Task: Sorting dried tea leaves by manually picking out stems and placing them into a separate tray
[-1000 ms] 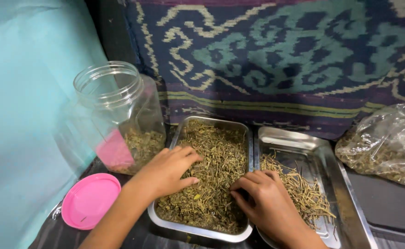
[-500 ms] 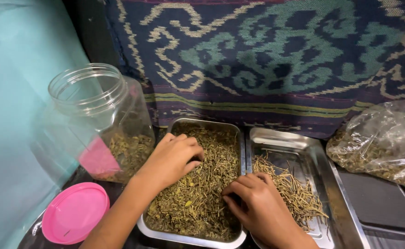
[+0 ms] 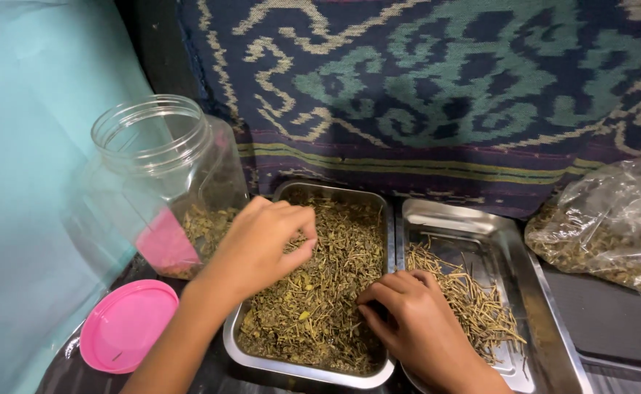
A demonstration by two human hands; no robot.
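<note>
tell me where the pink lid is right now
In the head view the pink lid lies flat at lower left, in front of the clear plastic jar and left of the steel tray of dried herbs, beside the left forearm.

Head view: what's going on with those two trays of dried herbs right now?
A person has both hands in the left steel tray, which is full of dried green herb bits. The left hand is lifted slightly, fingers pinched together over the pile; the right hand presses into the herbs near the tray's right edge. The right steel tray holds a smaller pile of straw-like stems. An open clear jar, partly filled, stands at left, with its pink lid lying in front.
</note>
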